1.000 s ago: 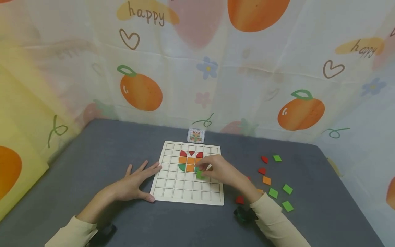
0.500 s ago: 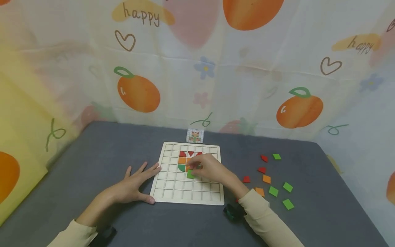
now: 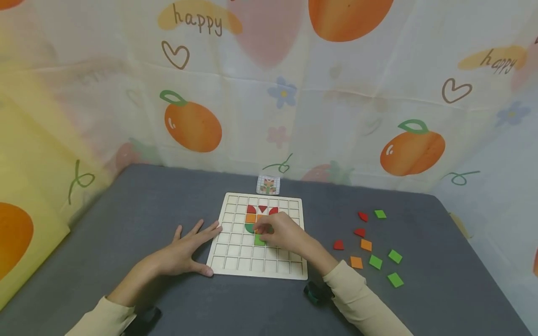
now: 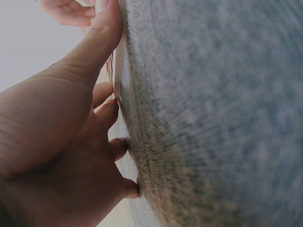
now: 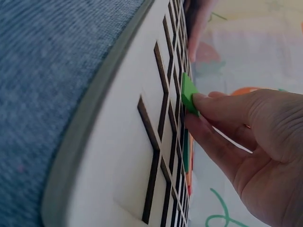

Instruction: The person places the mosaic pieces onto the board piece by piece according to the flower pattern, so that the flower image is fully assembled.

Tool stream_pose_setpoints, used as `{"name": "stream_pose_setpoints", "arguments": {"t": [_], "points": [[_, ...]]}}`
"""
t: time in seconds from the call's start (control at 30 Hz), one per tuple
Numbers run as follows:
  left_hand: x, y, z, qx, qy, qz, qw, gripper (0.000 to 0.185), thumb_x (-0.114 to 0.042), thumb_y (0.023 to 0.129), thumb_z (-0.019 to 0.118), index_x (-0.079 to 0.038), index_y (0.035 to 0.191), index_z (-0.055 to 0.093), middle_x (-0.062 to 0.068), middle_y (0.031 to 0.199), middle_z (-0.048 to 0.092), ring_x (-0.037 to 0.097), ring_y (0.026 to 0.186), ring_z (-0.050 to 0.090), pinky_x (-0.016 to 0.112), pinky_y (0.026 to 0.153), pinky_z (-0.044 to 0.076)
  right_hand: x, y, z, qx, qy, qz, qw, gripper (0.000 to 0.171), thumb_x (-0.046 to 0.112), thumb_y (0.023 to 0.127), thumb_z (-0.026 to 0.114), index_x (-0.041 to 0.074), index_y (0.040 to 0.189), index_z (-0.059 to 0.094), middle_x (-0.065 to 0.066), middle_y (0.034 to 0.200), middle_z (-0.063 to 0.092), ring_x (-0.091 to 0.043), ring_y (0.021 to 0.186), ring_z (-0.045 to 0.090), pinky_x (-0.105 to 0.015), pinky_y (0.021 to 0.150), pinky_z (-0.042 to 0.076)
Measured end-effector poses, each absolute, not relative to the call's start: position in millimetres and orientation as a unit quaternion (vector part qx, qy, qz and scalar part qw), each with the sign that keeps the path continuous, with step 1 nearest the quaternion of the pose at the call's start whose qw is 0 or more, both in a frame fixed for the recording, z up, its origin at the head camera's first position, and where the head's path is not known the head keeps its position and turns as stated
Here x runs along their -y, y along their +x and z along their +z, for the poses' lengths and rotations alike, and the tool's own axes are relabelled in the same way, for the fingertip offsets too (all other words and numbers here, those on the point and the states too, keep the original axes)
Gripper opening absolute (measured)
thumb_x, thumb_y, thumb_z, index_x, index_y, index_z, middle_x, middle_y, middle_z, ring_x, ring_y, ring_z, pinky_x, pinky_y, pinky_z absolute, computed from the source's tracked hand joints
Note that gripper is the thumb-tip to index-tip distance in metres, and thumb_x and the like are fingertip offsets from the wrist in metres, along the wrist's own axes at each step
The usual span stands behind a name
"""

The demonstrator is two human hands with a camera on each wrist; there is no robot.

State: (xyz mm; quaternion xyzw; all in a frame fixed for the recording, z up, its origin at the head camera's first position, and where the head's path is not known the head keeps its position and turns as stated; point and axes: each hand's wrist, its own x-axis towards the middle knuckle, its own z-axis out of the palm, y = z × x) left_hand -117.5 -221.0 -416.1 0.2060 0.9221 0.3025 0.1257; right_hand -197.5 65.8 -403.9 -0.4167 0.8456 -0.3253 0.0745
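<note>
My right hand (image 3: 287, 235) pinches a light green square tile (image 5: 188, 92) between thumb and finger, right over the grid of the white board (image 3: 235, 263). In the head view the tile lies below the orange middle column, and in the right wrist view it is slightly tilted. Red pieces (image 3: 251, 209), an orange square (image 3: 251, 218) and a dark green rounded piece (image 3: 249, 227) sit in the grid; my right hand hides some of the others. With fingers spread, my left hand (image 3: 178, 256) rests on the table, its fingertips and thumb at the board's left edge.
Loose red pieces (image 3: 338, 245), orange squares (image 3: 356, 262) and several green squares (image 3: 395, 280) lie on the grey table (image 3: 437, 280) to the right. Behind the board is a small pattern card (image 3: 268, 185). A printed cloth (image 3: 239, 93) hangs beyond the table.
My right hand has carried the green tile left across the board, then slightly nearer to me, under the middle column. My left hand stays at the board's edge.
</note>
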Motion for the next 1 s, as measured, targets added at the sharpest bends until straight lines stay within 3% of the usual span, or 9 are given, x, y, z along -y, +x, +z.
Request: {"name": "stream_pose_setpoints", "arguments": {"t": [0.57, 1.0], "points": [[220, -117, -414, -0.921, 0.206, 0.307, 0.126, 0.106, -0.049, 0.069, 0.081, -0.012, 0.155, 0.030, 0.014, 0.162, 0.020, 0.051, 0.145, 0.003, 0.076, 0.100, -0.011, -63, -195, -404, -0.864, -0.397, -0.300, 0.075, 0.022, -0.005, 0.083, 0.072, 0.005, 0.103, 0.074, -0.001, 0.088, 0.072, -0.011, 0.080, 0.066, -0.022, 0.073, 0.052], [221, -119, -415, -0.920, 0.204, 0.309, 0.130, 0.107, -0.049, 0.069, 0.081, -0.012, 0.155, 0.029, 0.013, 0.162, 0.018, 0.050, 0.145, 0.002, 0.075, 0.100, -0.012, -86, -194, -395, -0.864, -0.393, -0.302, 0.087, 0.023, 0.000, 0.088, 0.069, 0.005, 0.110, 0.072, -0.001, 0.097, 0.072, -0.012, 0.090, 0.065, -0.030, 0.080, 0.053]]}}
